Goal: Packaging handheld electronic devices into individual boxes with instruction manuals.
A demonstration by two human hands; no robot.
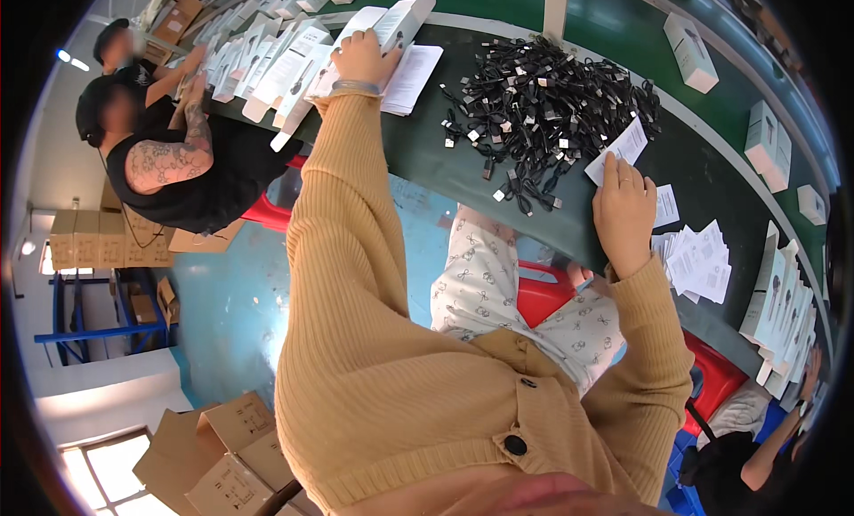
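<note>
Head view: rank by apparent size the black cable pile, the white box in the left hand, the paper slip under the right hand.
1. black cable pile, largest by far.
2. white box in the left hand.
3. paper slip under the right hand.
Box versus slip is unsure: both are partly covered, and fisheye distorts.

Bare green table is seen between the flat white cartons and the black cable heap. Passage rightward is blocked by the heap; paper slips and stacked cartons crowd the right end.

Flat white carton tilted at L table edge; small white paper slip beside black cable pile.
</note>
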